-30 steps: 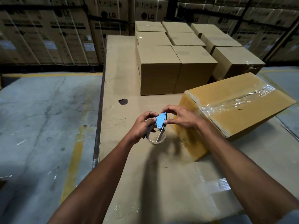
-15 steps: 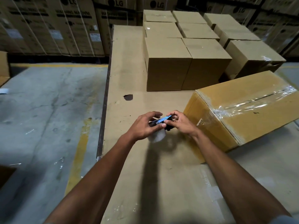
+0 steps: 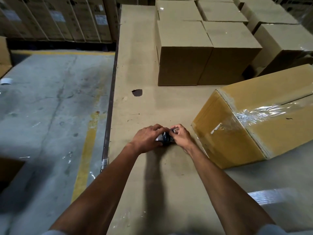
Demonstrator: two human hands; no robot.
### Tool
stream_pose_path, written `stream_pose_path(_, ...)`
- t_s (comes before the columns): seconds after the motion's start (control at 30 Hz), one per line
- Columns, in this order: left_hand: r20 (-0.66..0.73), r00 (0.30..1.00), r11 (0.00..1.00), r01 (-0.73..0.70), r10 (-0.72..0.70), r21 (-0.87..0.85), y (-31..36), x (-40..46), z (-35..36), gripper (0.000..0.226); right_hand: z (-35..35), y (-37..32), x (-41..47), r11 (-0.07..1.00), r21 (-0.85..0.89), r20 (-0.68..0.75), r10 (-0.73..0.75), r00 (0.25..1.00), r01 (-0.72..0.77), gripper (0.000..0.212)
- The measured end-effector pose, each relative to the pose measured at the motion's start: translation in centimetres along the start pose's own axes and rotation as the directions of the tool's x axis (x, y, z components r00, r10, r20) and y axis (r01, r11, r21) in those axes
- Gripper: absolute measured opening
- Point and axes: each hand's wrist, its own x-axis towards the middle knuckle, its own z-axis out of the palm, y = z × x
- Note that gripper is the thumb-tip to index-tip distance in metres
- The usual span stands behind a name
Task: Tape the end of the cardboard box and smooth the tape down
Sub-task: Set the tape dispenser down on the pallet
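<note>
While your left hand (image 3: pixel 147 139) wraps over the tape roll (image 3: pixel 165 138), fingers closed on it, your right hand (image 3: pixel 180 135) pinches its far edge, fingertips shut on the roll too. Both sit above the table (image 3: pixel 135 65) at centre. At three o'clock lies the box (image 3: pixel 264 131), tilted, wrinkled tape (image 3: pixel 259 112) across its top.

Plain cardboard boxes (image 3: pixel 184 53) stacked in rows on cardboard-covered bench (image 3: pixel 135 65). Grey concrete floor (image 3: pixel 50 107) with yellow line (image 3: pixel 84 153) at left. Small dark hole (image 3: pixel 137 92) in bench cover.
</note>
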Motion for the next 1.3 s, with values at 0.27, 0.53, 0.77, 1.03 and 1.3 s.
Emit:
stream_pose_path(0.27, -0.009, 0.999, 0.999, 0.047, -0.047, -0.022, -0.7, 1.0, 0.7, 0.072, 0.5, 1.4, 1.4, 0.988, 0.126, 0.067, 0.077, 0.995, -0.085, 0.032)
stream_pose_path(0.53, -0.045, 0.999, 0.999, 0.010, -0.009, 0.042, -1.4, 1.8, 0.7, 0.074, 0.4, 2.3, 2.0, 0.966, 0.222, 0.071, 0.116, 0.991, -0.129, 0.022)
stream_pose_path(0.77, -0.092, 0.995, 0.986, -0.011, 0.027, 0.166, -2.0, 1.9, 0.6, 0.064, 1.2, 1.0, 1.8, 0.945, 0.285, 0.104, 0.137, 0.985, -0.162, 0.020)
stream_pose_path(1.03, -0.094, 0.996, 0.967, 0.019, 0.006, 0.255, -1.1, 1.2, 0.8, 0.064, 0.3, -0.2, 0.8, 0.946, 0.259, 0.081, 0.180, 0.980, -0.195, 0.035)
stream_pose_path(1.3, -0.249, 0.968, 0.981, 0.013, 0.037, 0.196, 2.5, 1.9, 0.0, 0.062, -2.2, -4.1, -1.1, 0.966, -0.221, -0.142, -0.169, 0.975, 0.135, 0.031)
